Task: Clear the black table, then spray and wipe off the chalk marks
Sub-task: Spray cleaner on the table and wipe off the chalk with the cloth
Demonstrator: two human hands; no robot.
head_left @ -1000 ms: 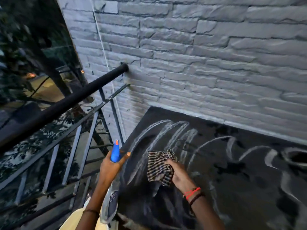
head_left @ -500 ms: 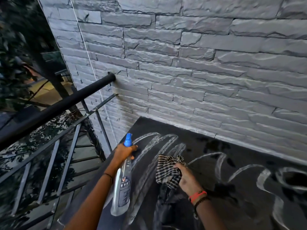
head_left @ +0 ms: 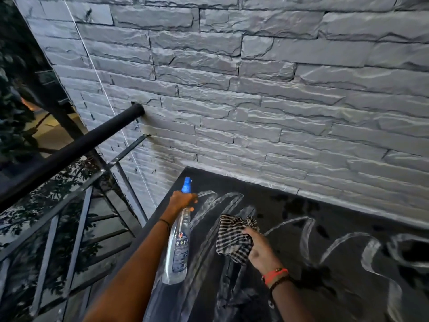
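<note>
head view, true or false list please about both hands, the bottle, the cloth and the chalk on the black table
1. The left hand grips a clear plastic spray bottle with a blue nozzle. True.
2. The right hand holds a plain white sponge. False: it holds a black-and-white checked cloth.
3. White chalk marks show on the black table. True.
4. The bottle stands upright on the table. False: it is held tilted, nozzle toward the grey stone wall.
</note>
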